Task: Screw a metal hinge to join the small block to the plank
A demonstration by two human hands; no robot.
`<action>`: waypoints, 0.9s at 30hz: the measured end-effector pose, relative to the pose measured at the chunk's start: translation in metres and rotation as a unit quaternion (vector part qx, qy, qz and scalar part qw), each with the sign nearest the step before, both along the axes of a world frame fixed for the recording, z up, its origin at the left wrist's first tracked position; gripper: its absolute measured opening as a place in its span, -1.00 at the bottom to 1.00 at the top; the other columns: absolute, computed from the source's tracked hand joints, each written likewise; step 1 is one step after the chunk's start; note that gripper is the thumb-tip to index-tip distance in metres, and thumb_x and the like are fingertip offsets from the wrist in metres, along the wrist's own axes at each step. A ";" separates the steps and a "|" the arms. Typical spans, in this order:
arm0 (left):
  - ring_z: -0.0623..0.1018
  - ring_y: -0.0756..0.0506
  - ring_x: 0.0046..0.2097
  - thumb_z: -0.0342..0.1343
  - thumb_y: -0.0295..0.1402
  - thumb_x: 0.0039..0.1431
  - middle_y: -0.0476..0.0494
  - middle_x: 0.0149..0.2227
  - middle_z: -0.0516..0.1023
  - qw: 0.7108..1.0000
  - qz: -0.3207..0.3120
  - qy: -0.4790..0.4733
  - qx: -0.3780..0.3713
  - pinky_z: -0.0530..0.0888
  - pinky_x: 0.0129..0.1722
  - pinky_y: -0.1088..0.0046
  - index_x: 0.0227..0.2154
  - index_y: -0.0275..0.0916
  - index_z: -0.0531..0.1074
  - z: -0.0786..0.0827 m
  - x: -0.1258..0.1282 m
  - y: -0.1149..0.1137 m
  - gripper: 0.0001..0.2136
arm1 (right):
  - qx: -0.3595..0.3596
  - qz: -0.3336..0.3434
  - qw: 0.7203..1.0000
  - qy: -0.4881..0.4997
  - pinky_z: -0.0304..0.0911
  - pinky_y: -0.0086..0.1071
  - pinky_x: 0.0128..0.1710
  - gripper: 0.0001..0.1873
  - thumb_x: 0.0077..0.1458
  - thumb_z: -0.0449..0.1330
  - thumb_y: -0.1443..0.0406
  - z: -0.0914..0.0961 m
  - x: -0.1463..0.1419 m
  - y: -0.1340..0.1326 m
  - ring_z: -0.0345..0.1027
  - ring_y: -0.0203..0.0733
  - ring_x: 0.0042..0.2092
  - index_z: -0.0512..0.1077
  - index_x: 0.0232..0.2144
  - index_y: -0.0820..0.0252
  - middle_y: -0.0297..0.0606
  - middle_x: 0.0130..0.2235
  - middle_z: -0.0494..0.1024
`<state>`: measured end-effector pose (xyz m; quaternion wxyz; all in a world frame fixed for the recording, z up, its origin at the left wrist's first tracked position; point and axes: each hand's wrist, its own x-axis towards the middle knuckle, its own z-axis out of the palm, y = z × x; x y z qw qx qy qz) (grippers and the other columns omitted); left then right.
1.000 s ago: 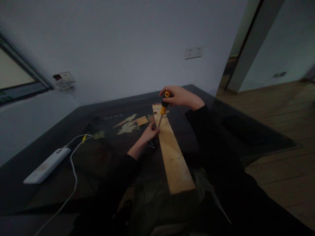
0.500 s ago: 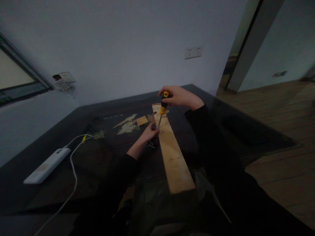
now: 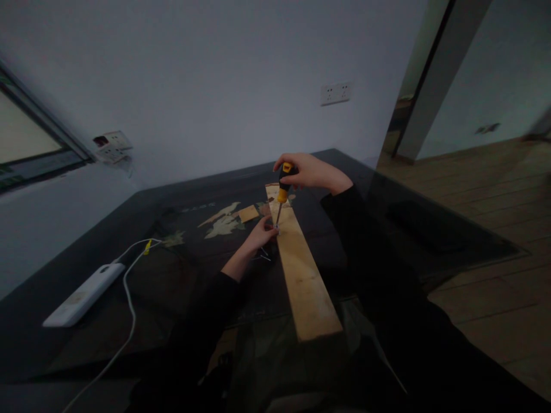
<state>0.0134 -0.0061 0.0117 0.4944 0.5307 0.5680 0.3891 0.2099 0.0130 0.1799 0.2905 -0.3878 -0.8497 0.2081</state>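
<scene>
My right hand (image 3: 303,170) is wrapped round the black and yellow handle of a screwdriver (image 3: 283,192). Its shaft slants down to a wooden board (image 3: 305,272), which lies lengthwise across the table and juts past the near edge. At the board's left edge, the fingers of my left hand (image 3: 260,232) pinch a small shiny screw (image 3: 276,230) at the screwdriver's tip; the fingers partly hide it. Several loose screws (image 3: 263,256) lie on the dark table just below my left wrist.
A small square wood piece (image 3: 248,214) rests on the dark table (image 3: 181,287), left of the board. Farther left lies a white power strip (image 3: 84,295) with its white cable (image 3: 131,310) running toward me. A wall with a socket (image 3: 336,93) stands behind the table.
The screwdriver and my right hand have shifted very slightly left, with the grip unchanged. My left hand stays at the same spot on the board; the view has tilted a little.
</scene>
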 end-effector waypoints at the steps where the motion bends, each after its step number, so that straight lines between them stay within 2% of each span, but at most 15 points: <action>1: 0.53 -0.03 -0.30 0.21 -0.50 0.10 -0.21 -0.17 0.50 1.000 -0.002 0.002 0.002 0.49 -0.31 0.47 0.22 -0.25 0.18 -0.001 0.000 0.000 -0.39 | 0.001 -0.001 1.000 -0.001 0.27 -0.47 -0.50 -0.68 0.03 0.20 0.42 0.000 0.000 0.000 0.30 -0.40 -0.46 0.40 -0.11 0.20 -0.26 -0.20 0.48; 14: 0.53 -0.01 -0.30 0.19 -0.50 0.12 -0.23 -0.15 0.49 1.000 -0.006 0.004 0.003 0.48 -0.29 0.49 0.21 -0.28 0.19 -0.003 -0.002 0.003 -0.42 | 0.000 -0.002 1.000 -0.002 0.27 -0.46 -0.50 -0.68 0.06 0.21 0.40 -0.001 0.000 0.001 0.31 -0.41 -0.48 0.41 -0.09 0.20 -0.25 -0.18 0.49; 20: 0.53 -0.01 -0.38 0.04 -0.54 0.20 -0.23 -0.21 0.53 0.999 0.016 -0.019 -0.023 0.48 -0.39 0.50 0.24 -0.30 0.14 0.004 0.002 0.004 -0.47 | -0.017 -0.001 1.000 0.011 0.28 -0.48 -0.53 -0.71 0.08 0.21 0.38 -0.002 -0.001 0.001 0.32 -0.42 -0.50 0.40 -0.10 0.19 -0.25 -0.20 0.50; 27: 0.53 -0.02 -0.44 0.08 -0.51 0.17 -0.20 -0.27 0.55 0.999 0.017 -0.019 -0.041 0.49 -0.42 0.45 0.21 -0.26 0.19 0.009 0.002 0.008 -0.48 | 0.004 -0.013 1.000 0.010 0.28 -0.45 -0.54 -0.74 0.07 0.23 0.33 -0.004 -0.003 0.002 0.33 -0.40 -0.51 0.40 -0.14 0.21 -0.23 -0.19 0.50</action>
